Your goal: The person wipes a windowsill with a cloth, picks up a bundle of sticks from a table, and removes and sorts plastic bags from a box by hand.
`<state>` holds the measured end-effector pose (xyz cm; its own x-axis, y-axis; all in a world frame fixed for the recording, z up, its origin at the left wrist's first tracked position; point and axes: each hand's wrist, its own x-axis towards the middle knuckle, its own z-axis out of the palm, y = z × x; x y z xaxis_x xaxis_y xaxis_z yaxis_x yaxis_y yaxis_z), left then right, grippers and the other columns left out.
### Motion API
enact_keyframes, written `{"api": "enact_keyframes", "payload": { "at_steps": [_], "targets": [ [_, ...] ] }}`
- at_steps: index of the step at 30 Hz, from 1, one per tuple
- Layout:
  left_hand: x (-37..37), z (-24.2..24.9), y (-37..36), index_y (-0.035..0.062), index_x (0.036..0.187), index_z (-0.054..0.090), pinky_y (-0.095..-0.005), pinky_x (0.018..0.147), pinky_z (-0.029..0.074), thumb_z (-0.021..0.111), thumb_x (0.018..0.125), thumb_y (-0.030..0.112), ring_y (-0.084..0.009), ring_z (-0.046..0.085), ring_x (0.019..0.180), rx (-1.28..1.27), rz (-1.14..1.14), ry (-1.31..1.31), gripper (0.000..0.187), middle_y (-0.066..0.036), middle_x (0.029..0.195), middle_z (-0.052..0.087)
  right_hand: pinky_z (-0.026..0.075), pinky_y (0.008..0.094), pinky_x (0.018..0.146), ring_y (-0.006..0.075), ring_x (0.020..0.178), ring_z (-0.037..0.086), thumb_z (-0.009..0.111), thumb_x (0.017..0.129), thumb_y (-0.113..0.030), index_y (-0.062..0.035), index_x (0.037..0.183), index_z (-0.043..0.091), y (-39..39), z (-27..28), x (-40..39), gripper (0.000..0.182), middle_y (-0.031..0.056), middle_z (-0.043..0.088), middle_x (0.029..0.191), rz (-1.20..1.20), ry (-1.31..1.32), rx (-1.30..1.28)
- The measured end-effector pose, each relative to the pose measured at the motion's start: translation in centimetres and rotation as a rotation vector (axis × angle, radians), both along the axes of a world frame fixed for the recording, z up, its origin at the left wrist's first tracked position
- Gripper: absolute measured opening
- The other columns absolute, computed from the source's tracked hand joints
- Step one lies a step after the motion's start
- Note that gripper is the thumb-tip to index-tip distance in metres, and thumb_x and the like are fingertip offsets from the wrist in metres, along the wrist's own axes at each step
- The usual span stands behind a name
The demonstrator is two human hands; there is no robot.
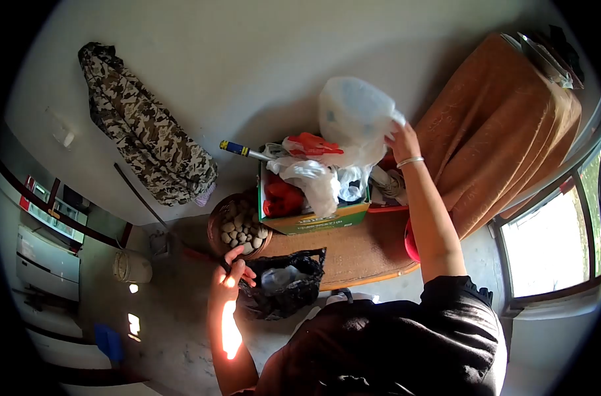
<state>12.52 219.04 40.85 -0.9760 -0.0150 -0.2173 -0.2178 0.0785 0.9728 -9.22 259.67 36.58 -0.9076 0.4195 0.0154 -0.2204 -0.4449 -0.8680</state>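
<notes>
My right hand, with a bracelet at the wrist, is closed on the edge of a puffed-up translucent white plastic bag. The bag is raised above a green cardboard box, its lower end hanging over the right side. Crumpled white and red plastic bags fill the box. Lower left, my left hand grips the rim of a black plastic bag, its index finger raised. The black bag gapes upward, with a clear crumpled plastic piece inside.
A basket of potato-like lumps stands left of the box on a woven bench. A blue-and-yellow-ended tube sticks out of the box. Brown cloth covers something at right; camouflage fabric hangs left. A bucket stands on the floor.
</notes>
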Motion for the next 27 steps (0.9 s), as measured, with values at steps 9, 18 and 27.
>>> {"api": "enact_keyframes", "payload": {
  "at_steps": [9, 18, 27],
  "targets": [
    [-2.8, -0.5, 3.0, -0.0027, 0.119, 0.039, -0.0244, 0.056, 0.045, 0.046, 0.087, 0.012, -0.0127, 0.051, 0.059, 0.096, -0.054, 0.012, 0.036, -0.008, 0.067, 0.054, 0.036, 0.0418, 0.091, 0.0279, 0.101, 0.05, 0.033, 0.087, -0.033, -0.0043, 0.117, 0.042, 1.0, 5.2, 0.7, 0.043, 0.0125, 0.053, 0.108, 0.865, 0.592, -0.65],
    [-4.1, 0.5, 4.3, -0.0023, 0.097, 0.051, -0.0234, 0.053, 0.043, 0.046, 0.087, 0.027, -0.0108, 0.05, 0.054, -0.105, 0.082, 0.023, 0.031, -0.008, 0.062, 0.054, 0.04, 0.0307, 0.088, 0.0169, 0.102, 0.05, 0.052, 0.082, -0.028, -0.0039, 0.116, 0.044, -18.4, -3.2, 10.3, 0.043, 0.0071, 0.051, 0.113, 1.299, 0.037, -0.53],
    [-3.4, 2.5, 5.1, -0.0003, 0.128, 0.029, -0.0202, 0.048, 0.041, 0.048, 0.084, 0.009, -0.0067, 0.046, 0.051, -0.094, -0.012, 0.067, 0.049, -0.002, 0.059, 0.049, 0.042, 0.029, 0.082, 0.0158, 0.097, 0.051, 0.059, 0.077, -0.019, -0.0039, 0.117, 0.046, -29.3, -15.5, 13.8, 0.044, 0.0076, 0.054, 0.104, 1.485, 0.419, 0.803]
  ]
}}
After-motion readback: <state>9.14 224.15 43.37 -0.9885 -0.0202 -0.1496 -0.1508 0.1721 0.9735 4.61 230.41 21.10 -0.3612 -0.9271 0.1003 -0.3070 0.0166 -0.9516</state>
